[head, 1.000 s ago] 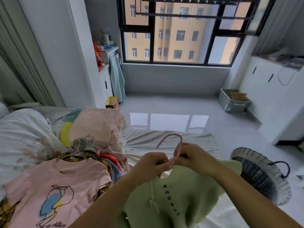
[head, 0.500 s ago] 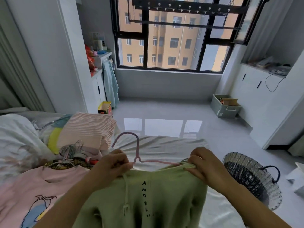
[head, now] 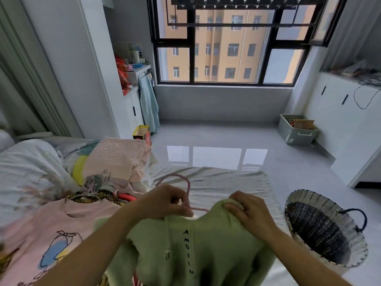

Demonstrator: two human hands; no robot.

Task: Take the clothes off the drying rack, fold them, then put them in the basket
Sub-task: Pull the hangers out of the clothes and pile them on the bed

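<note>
**Green hoodie coming off its hanger, low centre of the frame**

Here we are at the bottom middle of the picture. The green hoodie [head: 198,250] is up off the bed [head: 226,180], held between two hands that are apart, one at each side of the neckline. The left hand [head: 165,201] has its fingers curled round the pink hanger [head: 188,188] just under the hook, and the hook stands clear above the knuckles. One pink arm of the hanger shows bare between the hands, running toward the right shoulder of the garment. The right hand [head: 249,211] pinches a bunch of green fabric at that shoulder, thumb and fingers closed on the cloth. A white drawstring hangs down the front, beside a column of black letters.

Lower right, the woven basket [head: 338,205] sits on the floor, tipped with its mouth toward the bed; its inside looks dark, contents not clear.

Lower left, a pink T-shirt [head: 51,234] with a printed drawing lies flat on the bed over a heap of other clothes. Above it, centre left, sits a folded striped garment [head: 115,159]. Along the top edge, in front of the window, runs the drying rack [head: 237,5]. Right of centre, by the wall, a grey storage box [head: 296,131].
</note>
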